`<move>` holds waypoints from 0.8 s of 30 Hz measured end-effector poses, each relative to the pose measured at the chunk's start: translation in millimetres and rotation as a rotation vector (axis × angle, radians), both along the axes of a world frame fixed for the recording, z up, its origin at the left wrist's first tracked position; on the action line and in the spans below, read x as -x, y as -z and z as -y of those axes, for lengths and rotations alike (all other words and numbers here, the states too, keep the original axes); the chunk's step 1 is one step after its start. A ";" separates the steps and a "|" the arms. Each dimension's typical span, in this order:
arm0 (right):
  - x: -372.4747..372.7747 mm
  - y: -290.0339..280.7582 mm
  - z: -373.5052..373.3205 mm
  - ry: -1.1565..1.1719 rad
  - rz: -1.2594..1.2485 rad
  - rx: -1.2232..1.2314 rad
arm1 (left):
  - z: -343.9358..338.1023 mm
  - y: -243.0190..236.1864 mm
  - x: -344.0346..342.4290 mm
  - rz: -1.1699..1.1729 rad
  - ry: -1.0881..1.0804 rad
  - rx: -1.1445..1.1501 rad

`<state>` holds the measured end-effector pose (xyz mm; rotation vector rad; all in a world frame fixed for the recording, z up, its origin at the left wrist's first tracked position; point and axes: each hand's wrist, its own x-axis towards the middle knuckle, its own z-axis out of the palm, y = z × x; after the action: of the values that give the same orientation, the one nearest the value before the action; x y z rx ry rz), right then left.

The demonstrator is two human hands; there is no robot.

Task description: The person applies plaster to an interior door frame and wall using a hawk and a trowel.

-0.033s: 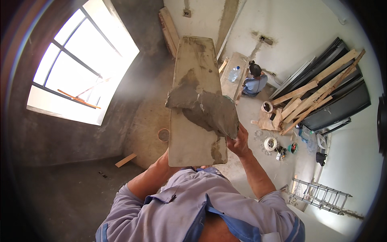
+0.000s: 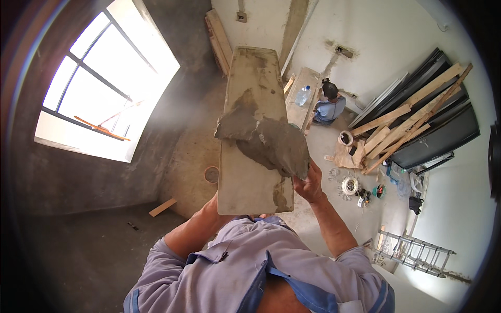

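A long, pale rectangular board (image 2: 253, 193) with rounded corners and dark stains stretches away in front of my chest. Across its middle lies a thick heap of wet grey mortar (image 2: 271, 141), which hangs past the right edge. My right hand (image 2: 310, 183) is closed beside that edge, right against the mortar. What its fingers grip is hidden under the heap. My left hand (image 2: 213, 206) reaches beneath the near left corner of the board, so its fingers are out of sight.
A person (image 2: 330, 104) crouches at the back beside a plank with a clear water bottle (image 2: 303, 96). To the right lean wooden boards (image 2: 402, 130) and dark panels (image 2: 443, 141). A cable coil (image 2: 349, 186), small bucket (image 2: 378, 191) and ladder (image 2: 417, 254) are nearby. A bright window (image 2: 104, 78) is left.
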<state>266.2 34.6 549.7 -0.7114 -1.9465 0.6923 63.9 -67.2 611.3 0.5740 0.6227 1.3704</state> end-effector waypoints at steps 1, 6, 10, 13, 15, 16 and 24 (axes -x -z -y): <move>-2.8 2.7 -0.9 0.004 0.005 0.002 | -1.1 0.6 0.7 0.002 0.006 0.000; -32.4 22.1 -2.2 0.067 0.091 0.085 | -9.2 4.1 9.4 0.020 0.002 -0.014; -66.8 25.9 0.4 0.177 0.220 0.037 | -12.3 10.5 21.7 0.030 -0.043 -0.011; -76.5 1.3 -0.6 0.165 0.317 0.017 | -12.1 15.8 33.8 0.028 -0.070 -0.002; -76.3 -27.1 -1.9 0.058 0.277 0.179 | -10.1 19.1 37.7 0.023 -0.087 0.006; -70.8 -43.8 -6.7 -0.042 0.198 0.342 | -7.8 20.3 37.8 0.021 -0.103 0.012; -37.5 -97.1 -57.2 -0.863 -0.270 1.542 | -15.8 30.9 24.9 0.061 -0.020 0.020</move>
<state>303.7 91.8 646.9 -0.4775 -1.0788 2.7351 38.9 -51.4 580.4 0.5096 0.5938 1.3940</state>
